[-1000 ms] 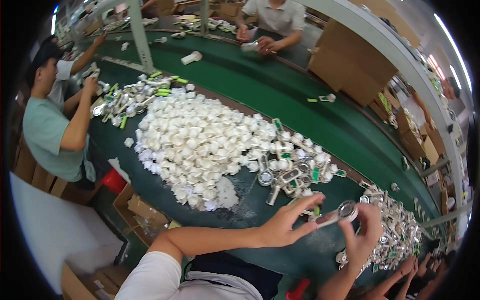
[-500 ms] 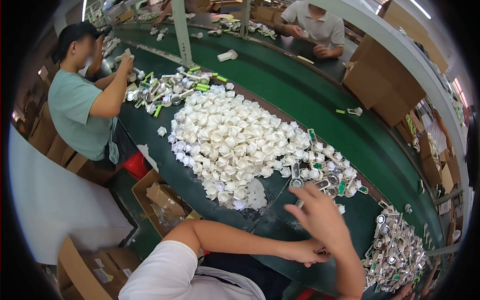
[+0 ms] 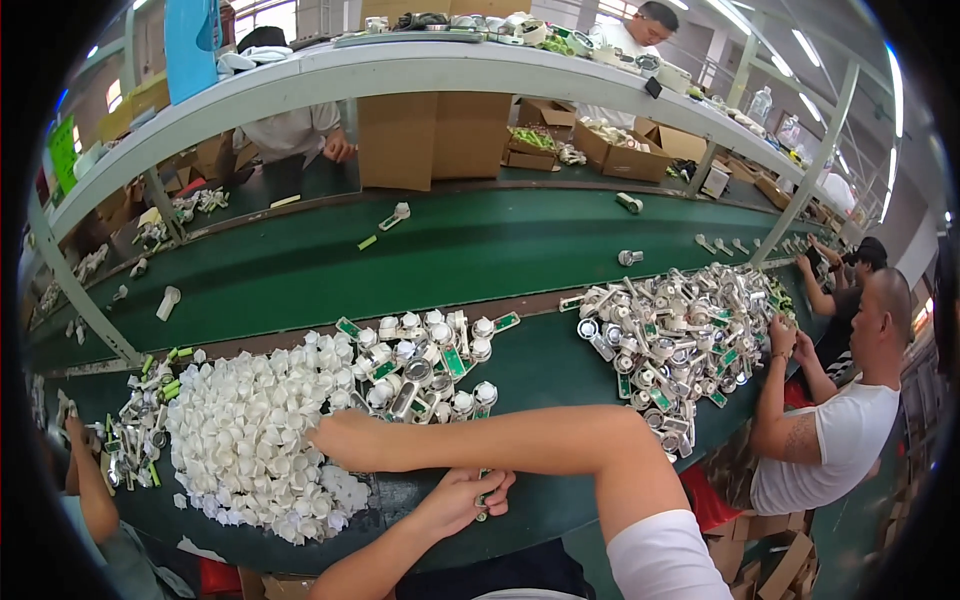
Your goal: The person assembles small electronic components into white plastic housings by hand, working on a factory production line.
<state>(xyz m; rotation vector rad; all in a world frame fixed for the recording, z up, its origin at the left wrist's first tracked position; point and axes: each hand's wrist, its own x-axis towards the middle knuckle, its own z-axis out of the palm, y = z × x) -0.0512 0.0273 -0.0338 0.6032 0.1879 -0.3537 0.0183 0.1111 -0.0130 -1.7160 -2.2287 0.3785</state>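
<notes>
My left hand point(image 3: 462, 502) is closed around a small part with a green circuit board point(image 3: 483, 515), just above the near side of the table. Most of that part is hidden by the fingers. Crossing over it, my right arm reaches left, and my right hand point(image 3: 352, 440) is at the right edge of a large heap of white petal-shaped plastic caps point(image 3: 245, 430). Its fingers are turned away and hidden, so I cannot see what they touch. Beyond my right forearm lie handheld-device parts point(image 3: 430, 365) with green boards, silver rings and white caps fitted.
A bigger pile of white and silver parts point(image 3: 665, 345) lies to the right, beside a co-worker in a white shirt point(image 3: 840, 430). A green conveyor belt point(image 3: 320, 270) runs behind, under a metal shelf point(image 3: 400, 65). At the left, another person's arm point(image 3: 92, 480) is by mixed parts.
My view has turned to the right. My right hand has gone from above the device parts to the white cap heap. The left hand stays closed near the table.
</notes>
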